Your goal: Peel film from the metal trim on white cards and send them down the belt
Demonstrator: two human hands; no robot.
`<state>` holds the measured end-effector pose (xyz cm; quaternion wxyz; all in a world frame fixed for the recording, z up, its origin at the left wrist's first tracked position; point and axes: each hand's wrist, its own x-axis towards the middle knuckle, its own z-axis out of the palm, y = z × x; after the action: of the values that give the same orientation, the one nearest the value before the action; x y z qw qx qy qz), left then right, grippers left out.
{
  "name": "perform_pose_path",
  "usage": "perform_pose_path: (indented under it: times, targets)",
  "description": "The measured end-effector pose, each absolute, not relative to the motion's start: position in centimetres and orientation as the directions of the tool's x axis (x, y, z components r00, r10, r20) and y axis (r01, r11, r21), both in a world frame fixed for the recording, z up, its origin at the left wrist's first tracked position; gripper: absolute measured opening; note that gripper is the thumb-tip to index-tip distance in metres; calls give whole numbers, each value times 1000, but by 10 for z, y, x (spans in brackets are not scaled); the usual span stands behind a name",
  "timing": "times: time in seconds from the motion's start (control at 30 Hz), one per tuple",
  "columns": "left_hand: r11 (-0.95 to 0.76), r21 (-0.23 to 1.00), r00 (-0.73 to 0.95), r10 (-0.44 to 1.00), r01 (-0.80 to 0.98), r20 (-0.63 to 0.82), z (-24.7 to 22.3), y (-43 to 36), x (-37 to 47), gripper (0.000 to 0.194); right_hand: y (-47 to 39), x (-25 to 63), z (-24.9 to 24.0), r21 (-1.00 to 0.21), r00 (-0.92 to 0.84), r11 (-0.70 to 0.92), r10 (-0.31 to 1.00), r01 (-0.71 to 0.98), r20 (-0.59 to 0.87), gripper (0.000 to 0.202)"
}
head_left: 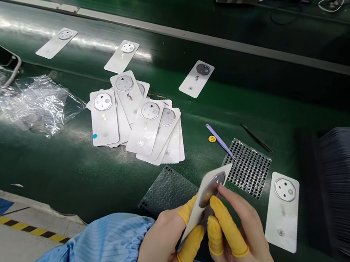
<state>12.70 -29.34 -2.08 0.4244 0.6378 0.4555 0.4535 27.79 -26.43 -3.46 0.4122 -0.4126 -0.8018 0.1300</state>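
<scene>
One white panel [195, 212] with octagonal grey plate [208, 195] — tilting above the green bench [112, 183]; left hand [164, 243] gripping it in yellow-covered fingers. Right hand [243, 245]: index fingertip touching the plate; whether it is also pinching, cannot tell. Dotted sheet [249, 169], purple tool [219, 139], dark tweezers [257, 138] — lying beyond. Loose pile of similar panels [143, 132] resting leftward.

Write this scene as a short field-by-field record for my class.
Left hand: gripping a tilted white rectangular panel
Right hand: bare index finger at that panel's grey octagonal plate
Pile: overlapping white rectangular panels, left of the held one
Tool: slim purple stick, end over a flat sheet of black-ringed dots
Beside tool: small round yellow piece
Wrapping: crumpled clear plastic film, left of the pile
</scene>
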Motion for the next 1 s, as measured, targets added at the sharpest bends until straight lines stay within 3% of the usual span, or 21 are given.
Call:
perform_pose_path:
  times: [0.13,0.23,0.33,0.43,0.5,0.57,0.63,0.73,0.83,1.0]
  targets:
    - [-153,945,115,986,289,125,-27,-303,124,43,-268,271,-34,-527,-378,651,753,546,539,54]
    - [-28,971,104,995,237,4,-38,-310,124,31,-269,268,-43,-541,-397,659,750,523,529,55]
    - [166,986,55,985,-36,-164,-47,-307,128,32,-265,271,-56,-601,-371,652,758,462,537,48]
    - [324,859,132,946,-396,-295,-46,-295,128,51,-261,275,-66,-744,-247,533,846,403,472,47]
    - [365,804,174,931,-469,-321,-43,-286,118,58,-262,275,-70,-837,-243,427,901,342,360,52]
    - [335,853,29,935,-401,-353,-43,-282,98,68,-264,272,-74,-888,-338,356,906,290,253,56]
    - [274,933,-290,896,-235,-336,-47,-288,70,76,-268,267,-81,-872,-410,366,885,324,219,56]
    - [273,962,-605,763,-16,-227,-59,-309,23,71,-274,261,-99,-711,-534,529,807,463,253,44]
    - [388,920,-567,771,56,-291,-68,-326,-2,56,-278,262,-117,-597,-663,675,688,434,296,29]
    - [437,870,-316,878,226,-359,-66,-316,23,48,-268,284,-104,-591,-712,718,626,368,318,42]
